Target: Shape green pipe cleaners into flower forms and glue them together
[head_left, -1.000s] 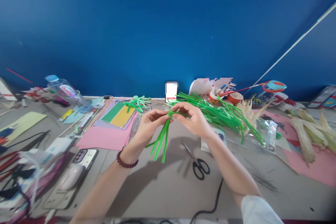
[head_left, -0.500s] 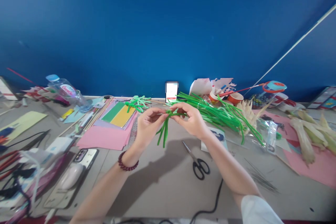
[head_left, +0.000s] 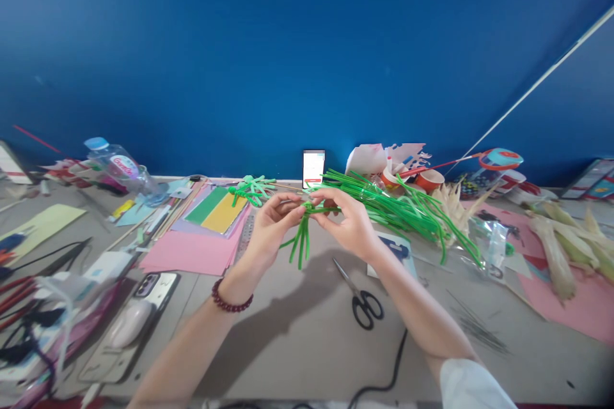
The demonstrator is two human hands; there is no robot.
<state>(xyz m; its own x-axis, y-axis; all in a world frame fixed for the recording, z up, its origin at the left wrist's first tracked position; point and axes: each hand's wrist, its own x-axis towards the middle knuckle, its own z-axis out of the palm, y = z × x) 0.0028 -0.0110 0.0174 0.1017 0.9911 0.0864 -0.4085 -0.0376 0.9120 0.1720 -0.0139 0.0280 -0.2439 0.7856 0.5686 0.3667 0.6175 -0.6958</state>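
Observation:
Between my two hands is a bunch of green pipe cleaners (head_left: 301, 240), joined near the top, with several ends hanging down. My left hand (head_left: 274, 225), with a dark red bead bracelet (head_left: 231, 297) at its wrist, pinches the joined part from the left. From the right, my right hand (head_left: 349, 220) closes its thumb and fingers on the same piece. The fingers partly hide the join. Below and right of the hands, scissors (head_left: 359, 297) with black handles lie on the grey table (head_left: 297, 345).
A large pile of green pipe cleaners (head_left: 388, 208) lies beyond my right hand. A lit phone (head_left: 313, 167) leans against the blue wall. Pink sheets (head_left: 192, 252) lie at left, near a phone (head_left: 156, 287) under a white mouse (head_left: 132, 323). Corn husks (head_left: 559, 255) are at far right.
The hanging green ends have spread wider, with one now pointing out to the left. Both hands stay in nearly the same place, with small finger shifts.

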